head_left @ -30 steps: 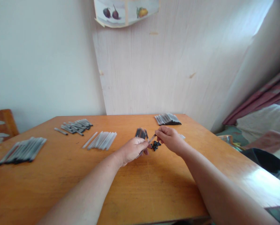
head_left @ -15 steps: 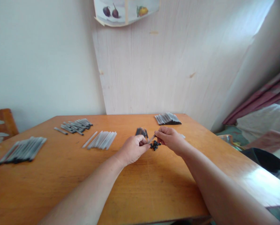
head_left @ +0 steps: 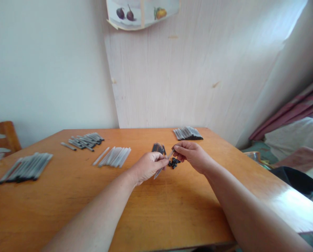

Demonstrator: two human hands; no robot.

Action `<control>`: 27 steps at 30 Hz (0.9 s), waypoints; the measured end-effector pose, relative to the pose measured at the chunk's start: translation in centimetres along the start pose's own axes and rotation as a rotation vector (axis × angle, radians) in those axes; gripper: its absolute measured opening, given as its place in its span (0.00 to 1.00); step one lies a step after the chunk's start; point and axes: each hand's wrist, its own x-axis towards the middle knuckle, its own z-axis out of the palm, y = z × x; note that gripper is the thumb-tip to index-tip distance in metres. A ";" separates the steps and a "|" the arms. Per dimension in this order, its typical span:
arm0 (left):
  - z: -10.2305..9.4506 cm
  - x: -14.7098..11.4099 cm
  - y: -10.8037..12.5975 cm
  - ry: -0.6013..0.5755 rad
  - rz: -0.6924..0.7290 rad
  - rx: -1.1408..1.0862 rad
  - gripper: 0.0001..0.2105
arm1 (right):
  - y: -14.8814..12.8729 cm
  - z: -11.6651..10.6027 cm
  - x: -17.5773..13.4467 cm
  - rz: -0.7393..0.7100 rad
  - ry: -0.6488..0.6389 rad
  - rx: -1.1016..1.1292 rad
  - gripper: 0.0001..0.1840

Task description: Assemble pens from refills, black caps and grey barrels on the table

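My left hand [head_left: 151, 167] is closed around a clear pen barrel [head_left: 158, 173], which slants from lower left to upper right and pokes out below the fingers. At its upper end my right hand [head_left: 187, 153] pinches a small dark piece, apparently a black end plug [head_left: 173, 149]. Just under the hands lies a heap of small black plugs [head_left: 174, 163]. Behind the left hand is a bundle of dark, thin pen refills [head_left: 158, 148], partly hidden by the fingers. A row of whitish empty barrels [head_left: 115, 156] rests to the left of that hand.
On the wooden table [head_left: 151, 217] lie more pens with black ends: a row [head_left: 27, 168] at far left, a loose pile [head_left: 85, 141] behind it, and a stack [head_left: 188, 133] at the back right. A chair [head_left: 8, 136] stands left, a black bin [head_left: 294, 180] right.
The pen barrel now sticks out below my left hand, where its lower end was hidden before. Both hands stay in nearly the same place, close together.
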 end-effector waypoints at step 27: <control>-0.2 0.4 -0.5 0.109 0.033 0.055 0.16 | -1.3 -2.4 0.1 0.041 0.280 -0.043 0.14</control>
